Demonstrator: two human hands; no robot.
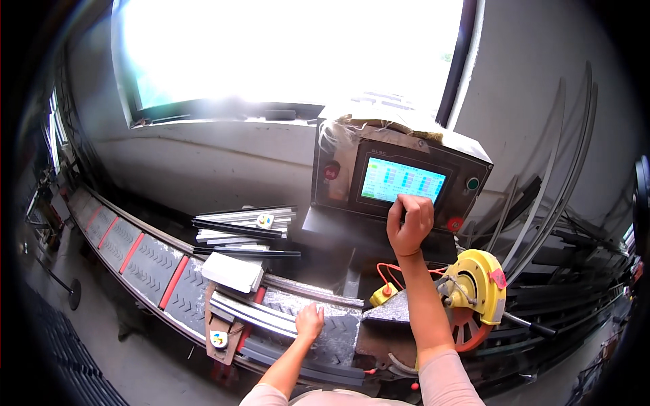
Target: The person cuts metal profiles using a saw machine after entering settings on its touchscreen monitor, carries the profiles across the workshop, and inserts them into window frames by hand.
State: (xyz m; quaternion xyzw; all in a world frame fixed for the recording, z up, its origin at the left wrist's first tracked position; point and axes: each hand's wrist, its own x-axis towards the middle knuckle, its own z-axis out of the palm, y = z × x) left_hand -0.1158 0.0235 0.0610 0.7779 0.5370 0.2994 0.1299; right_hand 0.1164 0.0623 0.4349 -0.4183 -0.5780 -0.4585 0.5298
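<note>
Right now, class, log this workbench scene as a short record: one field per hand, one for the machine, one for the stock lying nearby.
right hand: right hand raised to the touchscreen of the control box, fingers on its lower edge
left hand: left hand resting flat on the metal profile lying on the bench
machine: yellow-guarded saw with an orange blade, right of the forearm
stock: stacked profile offcuts left of the control box

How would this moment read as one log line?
right hand: touching touchscreen panel | left hand: resting on metal profile | yellow saw: untouched
</note>
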